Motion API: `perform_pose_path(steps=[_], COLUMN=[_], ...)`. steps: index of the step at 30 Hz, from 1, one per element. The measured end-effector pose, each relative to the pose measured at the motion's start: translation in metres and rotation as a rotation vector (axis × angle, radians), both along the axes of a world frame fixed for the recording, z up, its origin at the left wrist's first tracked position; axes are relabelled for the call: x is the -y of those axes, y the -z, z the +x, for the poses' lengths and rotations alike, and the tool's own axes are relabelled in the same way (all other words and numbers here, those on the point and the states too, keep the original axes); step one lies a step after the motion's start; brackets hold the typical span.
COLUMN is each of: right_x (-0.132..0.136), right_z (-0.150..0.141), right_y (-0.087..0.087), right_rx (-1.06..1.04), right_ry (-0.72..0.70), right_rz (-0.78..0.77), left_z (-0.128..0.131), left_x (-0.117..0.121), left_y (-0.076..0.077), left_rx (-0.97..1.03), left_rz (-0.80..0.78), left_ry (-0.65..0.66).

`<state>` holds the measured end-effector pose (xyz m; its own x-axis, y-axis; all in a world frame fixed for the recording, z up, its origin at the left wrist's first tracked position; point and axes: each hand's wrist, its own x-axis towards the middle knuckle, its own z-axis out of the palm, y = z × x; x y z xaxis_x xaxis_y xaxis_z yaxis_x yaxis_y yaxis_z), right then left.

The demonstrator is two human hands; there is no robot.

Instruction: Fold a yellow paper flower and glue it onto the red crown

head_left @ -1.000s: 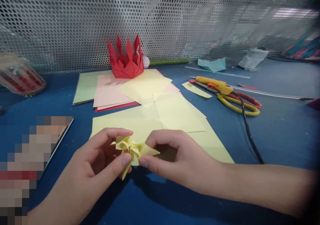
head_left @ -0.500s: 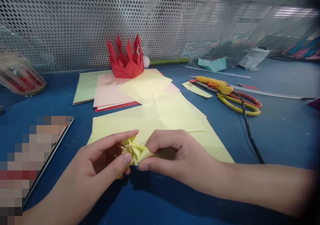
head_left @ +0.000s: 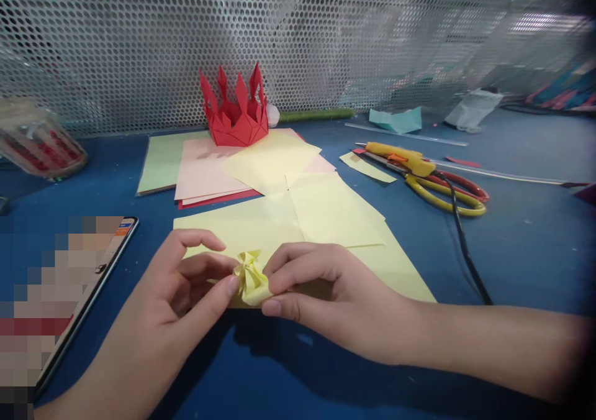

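Note:
A small folded yellow paper flower (head_left: 251,280) is held between my two hands, above the near edge of the yellow paper sheets (head_left: 233,221). My left hand (head_left: 186,292) pinches its left side between thumb and fingers, with the index finger lifted away. On the other side, my right hand (head_left: 311,283) grips a petal, which curls round near the thumb and fingertips. The petals bunch toward a pleated middle. Fingers cover parts of both sides of the flower.
A red paper crown (head_left: 236,112) stands on pink paper (head_left: 205,171) at the back. To the right lie a yellow glue gun (head_left: 400,158) with a black cord and scissors (head_left: 447,205). A phone (head_left: 100,283) is at left, near a jar (head_left: 41,143).
My right hand has rolled the pointed petal on the flower's right into a curl. The flower has turned, and my left hand has shifted its hold and raised its index finger.

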<state>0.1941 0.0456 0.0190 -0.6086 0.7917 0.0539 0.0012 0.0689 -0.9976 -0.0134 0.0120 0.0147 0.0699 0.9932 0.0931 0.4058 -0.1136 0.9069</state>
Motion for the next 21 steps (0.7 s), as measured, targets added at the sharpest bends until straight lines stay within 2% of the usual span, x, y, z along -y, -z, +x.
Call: perform_pose_path(steps=[7,12,21], right_x=[0.000,0.000,0.000], right_z=[0.002,0.001,0.002], right_y=[0.001,0.001,0.002], right_rx=[0.010,-0.024,-0.051], right_ry=[0.013,0.022,0.033], right_rz=[0.028,-0.001,0.008], left_z=[-0.010,-0.006,-0.005], left_x=[0.003,0.010,0.008], left_y=[0.007,0.007,0.007], left_rx=[-0.285,-0.249,-0.199], left_rz=[0.248,0.284,0.319], left_ry=[0.032,0.037,0.019])
